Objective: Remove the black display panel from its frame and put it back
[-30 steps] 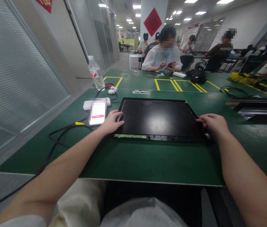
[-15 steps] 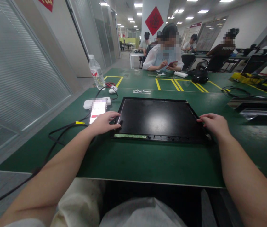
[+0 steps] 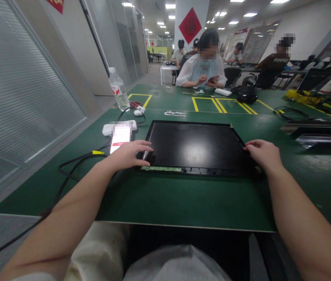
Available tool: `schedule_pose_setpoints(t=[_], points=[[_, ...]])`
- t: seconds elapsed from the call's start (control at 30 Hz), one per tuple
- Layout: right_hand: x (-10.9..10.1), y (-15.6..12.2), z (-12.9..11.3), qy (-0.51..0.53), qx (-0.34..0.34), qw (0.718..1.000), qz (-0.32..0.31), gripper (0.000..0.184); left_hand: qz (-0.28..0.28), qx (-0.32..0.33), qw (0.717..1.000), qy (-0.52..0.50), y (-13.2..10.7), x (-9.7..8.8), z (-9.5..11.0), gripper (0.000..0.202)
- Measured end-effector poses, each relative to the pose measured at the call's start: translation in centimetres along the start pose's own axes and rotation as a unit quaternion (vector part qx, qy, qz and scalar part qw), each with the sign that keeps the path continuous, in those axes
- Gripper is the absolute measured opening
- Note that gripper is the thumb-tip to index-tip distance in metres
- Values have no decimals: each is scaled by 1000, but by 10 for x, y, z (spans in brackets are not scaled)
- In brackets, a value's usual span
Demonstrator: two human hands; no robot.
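A black flat display panel (image 3: 196, 146) lies face up on the green table mat (image 3: 183, 199) in front of me, with a thin green circuit strip (image 3: 161, 169) along its near edge. My left hand (image 3: 129, 154) rests on the panel's near left corner, fingers stretched out and a little apart. My right hand (image 3: 263, 155) lies on the panel's right edge, fingers curled down over the rim. Whether either hand grips the panel or only presses on it is unclear.
A lit phone (image 3: 120, 139) lies just left of the panel by a white box (image 3: 108, 128), with black cables (image 3: 74, 166) trailing left. A water bottle (image 3: 118, 90) stands at the back left. Another panel (image 3: 320, 132) lies right. A person (image 3: 202, 66) sits opposite.
My left hand has slid a little toward me along the panel's left edge, to the near corner. The right hand has stayed on the right edge.
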State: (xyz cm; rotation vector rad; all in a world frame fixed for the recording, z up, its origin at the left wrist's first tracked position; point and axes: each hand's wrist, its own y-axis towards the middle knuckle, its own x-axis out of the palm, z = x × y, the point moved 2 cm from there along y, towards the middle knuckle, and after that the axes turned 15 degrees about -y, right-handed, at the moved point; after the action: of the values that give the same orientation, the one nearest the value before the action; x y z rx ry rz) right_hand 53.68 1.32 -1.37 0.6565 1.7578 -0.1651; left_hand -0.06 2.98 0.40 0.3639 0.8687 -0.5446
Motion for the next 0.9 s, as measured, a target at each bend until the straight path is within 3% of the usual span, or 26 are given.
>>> schedule_pose_setpoints(t=[0.13, 0.23, 0.43, 0.9], points=[[3, -2, -3, -28, -27, 999, 23, 16, -14, 13, 999, 27, -1, -1, 3, 62], [2, -3, -5, -28, -13, 1000, 4, 15, -14, 25, 999, 29, -1, -1, 3, 61], [0, 1, -2, 30, 40, 998, -49, 12, -10, 30, 999, 34, -1, -1, 2, 60], [9, 5, 8, 122, 63, 990, -43, 11, -7, 25, 999, 38, 0, 0, 2, 62]])
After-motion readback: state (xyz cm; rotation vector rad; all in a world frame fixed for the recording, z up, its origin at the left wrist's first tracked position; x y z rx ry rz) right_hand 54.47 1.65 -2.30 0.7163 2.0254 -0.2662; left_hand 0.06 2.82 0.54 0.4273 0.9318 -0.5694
